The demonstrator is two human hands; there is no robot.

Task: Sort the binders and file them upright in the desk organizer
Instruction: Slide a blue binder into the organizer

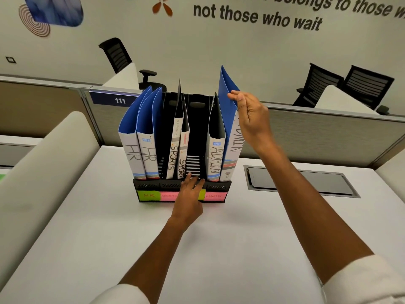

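Binders stand upright in the organizer (151,185); the right hand (252,119) pinches the last ADMIN binder (232,137) to straighten it, while the left hand (190,194), fingers spread, steadies the base

A white desk (219,249) carries a black organizer (182,189) standing at about twelve o'clock near its far edge. At two o'clock, well apart from the organizer, a grey cable hatch (300,181) sits flush in the desktop. The left hand (190,194) rests against the organizer's front lip.
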